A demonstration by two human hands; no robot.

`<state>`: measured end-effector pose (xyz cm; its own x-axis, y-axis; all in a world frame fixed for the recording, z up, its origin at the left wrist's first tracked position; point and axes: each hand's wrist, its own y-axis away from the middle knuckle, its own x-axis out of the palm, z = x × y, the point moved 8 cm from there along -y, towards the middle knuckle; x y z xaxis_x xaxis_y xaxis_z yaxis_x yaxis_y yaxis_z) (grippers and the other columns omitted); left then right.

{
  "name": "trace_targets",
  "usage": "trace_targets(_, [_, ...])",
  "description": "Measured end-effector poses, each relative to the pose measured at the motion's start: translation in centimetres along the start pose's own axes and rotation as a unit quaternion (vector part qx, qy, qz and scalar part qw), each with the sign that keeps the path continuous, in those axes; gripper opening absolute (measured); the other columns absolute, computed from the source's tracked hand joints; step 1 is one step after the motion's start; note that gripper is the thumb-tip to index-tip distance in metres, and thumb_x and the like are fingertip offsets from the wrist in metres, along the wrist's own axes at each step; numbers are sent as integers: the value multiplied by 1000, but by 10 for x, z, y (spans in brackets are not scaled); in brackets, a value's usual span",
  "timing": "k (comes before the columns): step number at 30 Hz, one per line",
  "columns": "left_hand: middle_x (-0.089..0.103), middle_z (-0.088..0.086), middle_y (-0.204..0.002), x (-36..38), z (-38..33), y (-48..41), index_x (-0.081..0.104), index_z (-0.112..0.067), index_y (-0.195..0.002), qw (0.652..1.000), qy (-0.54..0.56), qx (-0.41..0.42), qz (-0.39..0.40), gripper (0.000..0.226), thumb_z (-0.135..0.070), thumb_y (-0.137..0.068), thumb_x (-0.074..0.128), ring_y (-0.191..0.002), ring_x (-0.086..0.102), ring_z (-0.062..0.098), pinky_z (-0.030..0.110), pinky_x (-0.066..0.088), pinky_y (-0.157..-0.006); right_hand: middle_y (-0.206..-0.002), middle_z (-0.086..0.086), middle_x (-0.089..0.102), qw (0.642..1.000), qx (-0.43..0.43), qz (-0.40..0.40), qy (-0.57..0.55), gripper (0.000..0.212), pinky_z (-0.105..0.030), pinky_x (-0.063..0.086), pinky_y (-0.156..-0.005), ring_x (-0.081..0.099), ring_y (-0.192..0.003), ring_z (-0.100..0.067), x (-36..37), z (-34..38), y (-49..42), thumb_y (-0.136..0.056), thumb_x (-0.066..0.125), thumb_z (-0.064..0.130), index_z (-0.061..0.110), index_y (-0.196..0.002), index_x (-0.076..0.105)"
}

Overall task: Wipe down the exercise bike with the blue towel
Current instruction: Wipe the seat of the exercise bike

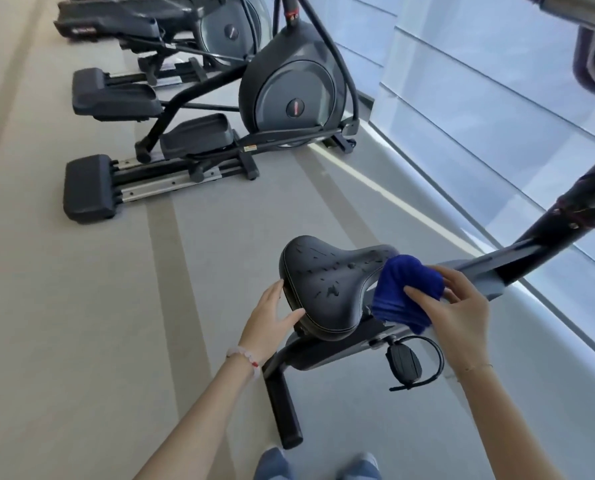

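Head view: saddle (pixel 327 289) steadied by flat, spread left hand (pixel 271 318); right hand (pixel 458 313) clamped on blue towel (pixel 405 292), best pressed firmly across wet spots.

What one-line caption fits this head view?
Left hand steadies the black padded bike saddle while right hand presses a bunched blue towel against its nose.

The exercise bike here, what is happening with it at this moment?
A person is wiping the exercise bike. The right hand holds a bunched blue towel against the right side of the black saddle, near its nose. The left hand steadies the saddle's rear edge. Elliptical machines stand behind.
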<state>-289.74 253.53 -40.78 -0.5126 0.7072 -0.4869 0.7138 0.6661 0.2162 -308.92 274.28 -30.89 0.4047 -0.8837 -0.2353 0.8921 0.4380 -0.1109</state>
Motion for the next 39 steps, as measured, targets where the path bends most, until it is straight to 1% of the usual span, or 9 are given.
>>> trace_targets(10, [24, -8, -149, 4, 6, -3, 16, -25, -148, 998, 61, 0, 29, 77, -38, -86, 61, -127, 37, 10, 38, 38, -106, -102, -1, 68, 998, 20, -36, 56, 38, -10, 51, -68, 62, -88, -6, -7, -16, -1, -73, 78, 5, 20, -105, 66])
trace_targets(12, [26, -9, -148, 6, 6, -2, 17, -26, -147, 996, 80, -8, 24, 77, -36, -86, 62, -126, 40, 10, 31, 40, -102, -102, 0, 67, 997, 20, -38, 64, 37, -12, 51, -70, 61, -90, -5, -10, -16, -11, -74, 78, 6, 20, -105, 66])
trace_targets(16, [33, -11, -145, 9, 7, -1, 26, -27, -145, 986, 165, -37, -4, 72, -26, -85, 66, -119, 48, 10, 19, 41, -89, -97, 12, 67, 996, 26, -42, 75, 37, -32, 55, -82, 62, -91, -8, -14, -17, -40, -73, 78, 10, 32, -100, 65])
trace_targets(22, [54, 1, -130, 16, 12, 2, 33, -29, -141, 963, 257, -80, -25, 68, -13, -85, 66, -111, 56, 11, 1, 43, -66, -96, 10, 68, 990, 19, -39, 135, 34, -36, 52, -85, 62, -94, -14, -7, -22, -78, -74, 75, 18, 30, -104, 65])
trace_targets(25, [63, 3, -119, 16, 11, 5, 34, -30, -141, 958, 271, -92, -24, 66, -12, -85, 65, -105, 61, 7, 7, 46, -75, -98, 5, 68, 984, 30, -3, 176, 35, -30, 46, -81, 61, -95, -18, 5, -31, -88, -76, 72, 19, 29, -108, 65])
trace_targets(28, [67, -1, -112, 15, 13, 5, 35, -32, -140, 961, 256, -101, -22, 66, -15, -85, 66, -104, 62, 9, 30, 45, -98, -95, 6, 67, 980, 30, 21, 195, 31, -28, 42, -78, 61, -95, -20, 13, -40, -91, -77, 70, 19, 28, -107, 64])
trace_targets(30, [68, 0, -111, 15, 15, 4, 35, -33, -140, 963, 249, -104, -23, 66, -16, -84, 66, -105, 62, 11, 39, 43, -102, -95, 6, 66, 981, 36, 24, 189, 31, -31, 46, -80, 61, -95, -20, 13, -44, -92, -77, 70, 20, 29, -106, 64])
trace_targets(33, [66, 0, -115, 17, 16, 5, 35, -36, -139, 962, 250, -106, -27, 66, -18, -84, 66, -107, 61, 14, 44, 42, -102, -94, 5, 68, 979, 32, 53, 197, 31, -39, 52, -82, 62, -93, -20, 15, -44, -95, -76, 71, 19, 31, -104, 65])
trace_targets(39, [69, -3, -107, 18, 16, 6, 35, -37, -139, 961, 250, -114, -27, 64, -18, -86, 65, -106, 62, 12, 41, 41, -103, -93, 5, 68, 949, -66, 139, 274, 34, -26, 40, -78, 56, -87, -14, 42, -26, -82, -76, 73, 18, 26, -108, 67])
